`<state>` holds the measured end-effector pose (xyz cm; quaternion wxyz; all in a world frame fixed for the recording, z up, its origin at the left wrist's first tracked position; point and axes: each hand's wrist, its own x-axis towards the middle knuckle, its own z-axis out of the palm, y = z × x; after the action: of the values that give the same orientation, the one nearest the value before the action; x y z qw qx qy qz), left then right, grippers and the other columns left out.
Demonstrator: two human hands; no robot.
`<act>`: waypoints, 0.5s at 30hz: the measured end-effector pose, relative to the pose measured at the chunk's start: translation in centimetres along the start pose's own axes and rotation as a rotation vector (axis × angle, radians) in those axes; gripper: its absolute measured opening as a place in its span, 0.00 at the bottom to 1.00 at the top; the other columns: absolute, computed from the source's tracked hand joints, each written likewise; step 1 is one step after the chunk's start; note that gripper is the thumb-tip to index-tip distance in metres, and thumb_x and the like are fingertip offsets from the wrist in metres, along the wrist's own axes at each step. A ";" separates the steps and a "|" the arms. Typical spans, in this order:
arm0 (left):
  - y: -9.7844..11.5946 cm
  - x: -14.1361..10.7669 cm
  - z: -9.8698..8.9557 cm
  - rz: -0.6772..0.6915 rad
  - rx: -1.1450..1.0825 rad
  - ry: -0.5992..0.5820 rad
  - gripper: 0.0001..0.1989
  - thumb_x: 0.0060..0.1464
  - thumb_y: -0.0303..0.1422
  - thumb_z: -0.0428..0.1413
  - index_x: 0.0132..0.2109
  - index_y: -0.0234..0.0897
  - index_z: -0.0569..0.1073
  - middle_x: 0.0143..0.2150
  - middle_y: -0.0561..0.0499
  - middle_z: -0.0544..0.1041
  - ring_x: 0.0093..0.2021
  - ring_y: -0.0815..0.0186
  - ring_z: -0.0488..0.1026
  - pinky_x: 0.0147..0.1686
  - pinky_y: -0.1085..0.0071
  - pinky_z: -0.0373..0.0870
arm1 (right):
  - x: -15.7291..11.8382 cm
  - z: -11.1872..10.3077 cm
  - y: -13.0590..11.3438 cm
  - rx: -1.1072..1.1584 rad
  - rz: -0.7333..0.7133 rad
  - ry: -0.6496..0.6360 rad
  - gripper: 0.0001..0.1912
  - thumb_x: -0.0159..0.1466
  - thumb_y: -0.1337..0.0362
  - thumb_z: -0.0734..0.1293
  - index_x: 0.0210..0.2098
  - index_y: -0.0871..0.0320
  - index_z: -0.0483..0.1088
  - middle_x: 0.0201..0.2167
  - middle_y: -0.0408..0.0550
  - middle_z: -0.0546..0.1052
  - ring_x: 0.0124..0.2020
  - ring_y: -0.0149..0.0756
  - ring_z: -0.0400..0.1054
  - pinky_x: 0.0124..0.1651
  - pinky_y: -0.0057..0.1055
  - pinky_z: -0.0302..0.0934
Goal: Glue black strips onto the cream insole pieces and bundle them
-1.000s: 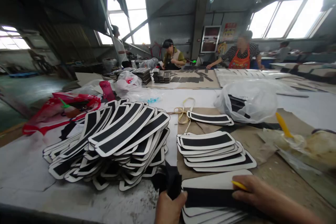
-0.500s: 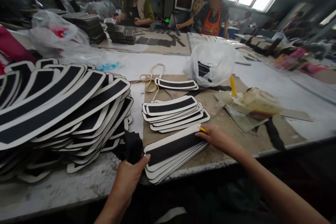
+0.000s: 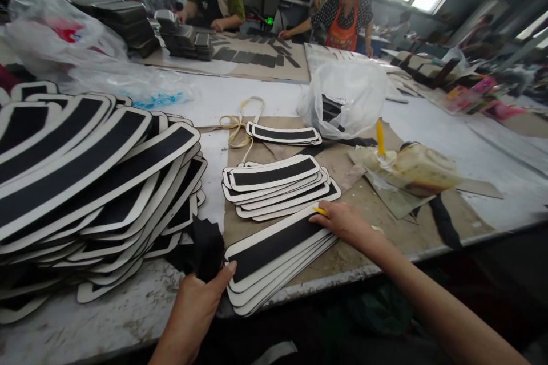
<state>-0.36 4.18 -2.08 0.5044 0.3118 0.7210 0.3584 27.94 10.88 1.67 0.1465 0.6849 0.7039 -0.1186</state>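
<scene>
Through the head camera I have the top panel (image 3: 266,232) at the lower centre of the frame, tilted up toward the right on a fanned stack. My right hand (image 3: 340,220) is at its upper-right end, fingers closed around a yellow tool (image 3: 319,212) whose tip rests on or just over the panel; I can't tell which. My left hand (image 3: 194,303) lays its thumb on the panel's lower-left end; its other fingers are hidden, so I can't tell whether they grip the black cloth bundle (image 3: 206,244) just above them. As I judge it, this panel is well advanced: a black strip (image 3: 274,245) runs along nearly all of it, though the right end is covered by my hand. The panels beneath show only pale edges, so I can't say whether they match. Strips also show on the middle stack (image 3: 280,174), the small group (image 3: 285,136) behind it and the large heap (image 3: 98,165) at left; whether those are finished I can't judge. The panel looks flat, off-white and round-cornered, its strip matt and smooth, with a thin dark outer edge.
</scene>
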 end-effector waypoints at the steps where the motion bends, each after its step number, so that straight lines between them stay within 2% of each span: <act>1: 0.1 -0.1 0.0 -0.014 -0.005 -0.007 0.16 0.35 0.41 0.64 0.29 0.32 0.75 0.27 0.49 0.77 0.32 0.57 0.74 0.33 0.67 0.70 | 0.1 0.1 0.1 0.002 -0.001 0.000 0.16 0.65 0.50 0.60 0.38 0.57 0.68 0.33 0.53 0.76 0.36 0.45 0.71 0.33 0.31 0.53; 6: 0.2 -0.1 0.1 -0.016 -0.003 -0.010 0.18 0.36 0.41 0.63 0.33 0.32 0.76 0.31 0.47 0.78 0.33 0.56 0.74 0.34 0.66 0.70 | 0.4 0.2 0.2 0.007 -0.002 -0.014 0.16 0.65 0.50 0.60 0.38 0.56 0.68 0.34 0.52 0.76 0.37 0.44 0.71 0.32 0.30 0.53; 9: -0.1 0.2 0.1 -0.018 0.044 0.008 0.18 0.37 0.42 0.63 0.33 0.31 0.76 0.30 0.46 0.78 0.33 0.56 0.74 0.34 0.66 0.70 | 0.3 0.0 0.1 -0.031 0.031 -0.011 0.20 0.64 0.46 0.60 0.38 0.57 0.68 0.34 0.53 0.77 0.37 0.44 0.71 0.33 0.30 0.54; 12: -0.4 0.5 0.1 -0.013 0.048 0.006 0.20 0.36 0.42 0.64 0.34 0.31 0.76 0.32 0.46 0.78 0.34 0.55 0.74 0.32 0.66 0.70 | -0.1 -0.3 0.4 -0.072 0.088 0.053 0.22 0.64 0.44 0.59 0.38 0.57 0.68 0.35 0.53 0.77 0.37 0.45 0.71 0.32 0.30 0.54; 15: -0.4 0.7 0.1 -0.013 0.060 -0.009 0.20 0.35 0.42 0.64 0.33 0.30 0.76 0.30 0.46 0.78 0.32 0.56 0.74 0.31 0.66 0.70 | -0.8 -0.4 1.3 -0.057 0.169 0.166 0.20 0.68 0.48 0.55 0.38 0.57 0.67 0.33 0.53 0.77 0.35 0.44 0.71 0.31 0.30 0.53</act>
<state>-0.53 4.53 -2.74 0.5003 0.3237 0.7313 0.3318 29.18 10.32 2.34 0.1165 0.7448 0.6564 -0.0285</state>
